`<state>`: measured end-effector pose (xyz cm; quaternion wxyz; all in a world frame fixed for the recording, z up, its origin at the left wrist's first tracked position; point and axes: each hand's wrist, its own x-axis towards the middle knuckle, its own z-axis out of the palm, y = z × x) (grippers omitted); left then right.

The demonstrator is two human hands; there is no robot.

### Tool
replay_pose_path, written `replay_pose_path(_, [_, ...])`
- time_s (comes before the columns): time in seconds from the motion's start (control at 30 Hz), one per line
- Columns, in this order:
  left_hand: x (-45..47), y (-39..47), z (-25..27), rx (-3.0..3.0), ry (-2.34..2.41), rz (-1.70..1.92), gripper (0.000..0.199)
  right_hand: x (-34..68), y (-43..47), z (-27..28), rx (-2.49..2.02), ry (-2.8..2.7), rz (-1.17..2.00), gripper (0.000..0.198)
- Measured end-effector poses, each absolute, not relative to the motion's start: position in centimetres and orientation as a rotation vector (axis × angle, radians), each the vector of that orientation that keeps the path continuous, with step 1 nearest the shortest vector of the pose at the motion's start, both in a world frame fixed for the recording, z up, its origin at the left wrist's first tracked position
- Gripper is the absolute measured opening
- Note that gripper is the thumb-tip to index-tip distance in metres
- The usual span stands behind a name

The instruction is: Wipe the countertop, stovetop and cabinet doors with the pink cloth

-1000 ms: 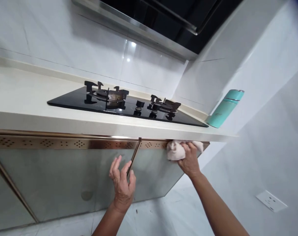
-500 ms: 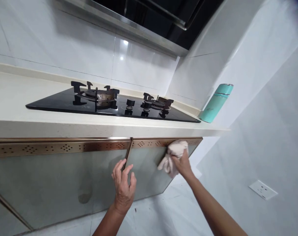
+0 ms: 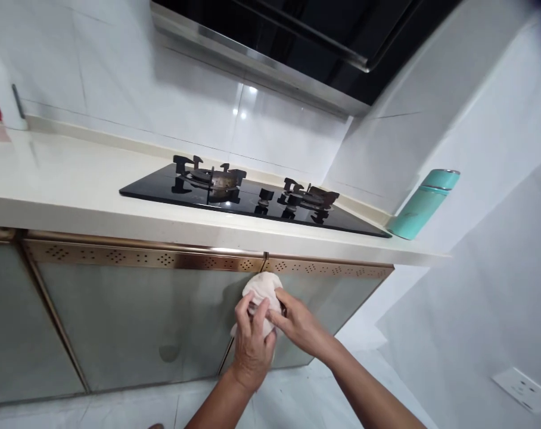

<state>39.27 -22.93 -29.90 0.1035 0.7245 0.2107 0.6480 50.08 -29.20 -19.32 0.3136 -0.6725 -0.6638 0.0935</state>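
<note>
Pale cloth [image 3: 267,288] bunched in front of cabinet doors [image 3: 131,322], at seam between two doors, just below metal strip [image 3: 333,269] dotted with holes. Left hand [image 3: 254,342]: fingers bent, slightly spread, tips on cloth; could not tell whether they gripped. Right hand [image 3: 301,322]: thumb and fingers closed on cloth's right side. Above hands, black stove [image 3: 154,185] with two burners sat on cream counter [image 3: 74,164]; turquoise bottle [image 3: 425,204] stood beside stove's right end. Dark range hood [image 3: 306,42] overhead.

Head-worn view, forward and down
</note>
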Motion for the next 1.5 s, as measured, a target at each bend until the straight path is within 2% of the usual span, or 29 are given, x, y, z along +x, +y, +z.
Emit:
replay_pose_path(0.13, [37.7,-21.7,-28.3,1.935,0.612,2.104,0.045,49.9,-29.6,-13.2,-1.553,-1.984,-0.138,0.023])
replay_pose_path(0.27, [34.9,-20.2,-26.3,1.825,0.739,2.245,0.037,52.7,-26.1,-7.6,-1.489,-1.547,-0.732,0.036])
replay_pose_path(0.43, [31.6,-17.1,-22.8,1.54,0.967,2.528,0.031,55.0,-21.1,-7.2,-1.691,-1.551,-1.027,0.04])
replay_pose_path(0.57, [32.6,-15.0,-22.1,1.713,0.932,2.579,0.034,54.9,-20.7,-8.2,-1.767,-1.56,-1.098,0.039])
replay_pose_path(0.73, [35.7,-15.3,-24.6,2.247,0.985,2.332,0.039,54.8,-20.9,-8.0,-1.801,-1.543,-1.16,0.036])
replay_pose_path(0.93, [40.0,-17.4,-26.0,2.938,0.448,1.942,0.042,54.4,-20.9,-8.0,-1.809,-1.513,-1.162,0.034])
replay_pose_path(1.1, [41.0,-16.0,-24.8,3.071,0.569,2.03,0.042,54.4,-21.1,-7.9,-1.814,-1.54,-1.179,0.034])
replay_pose_path(1.3, [34.6,-13.3,-22.7,3.122,0.754,1.898,0.035,54.4,-21.0,-7.9,-1.864,-1.521,-1.173,0.033])
replay_pose_path(1.4, [28.8,-11.4,-22.5,3.117,0.914,1.83,0.039,54.3,-21.0,-7.9,-1.888,-1.534,-1.169,0.033])
replay_pose_path(1.5, [22.0,-9.1,-22.5,3.016,1.168,1.792,0.034,54.2,-21.0,-7.9,-1.903,-1.544,-1.167,0.032])
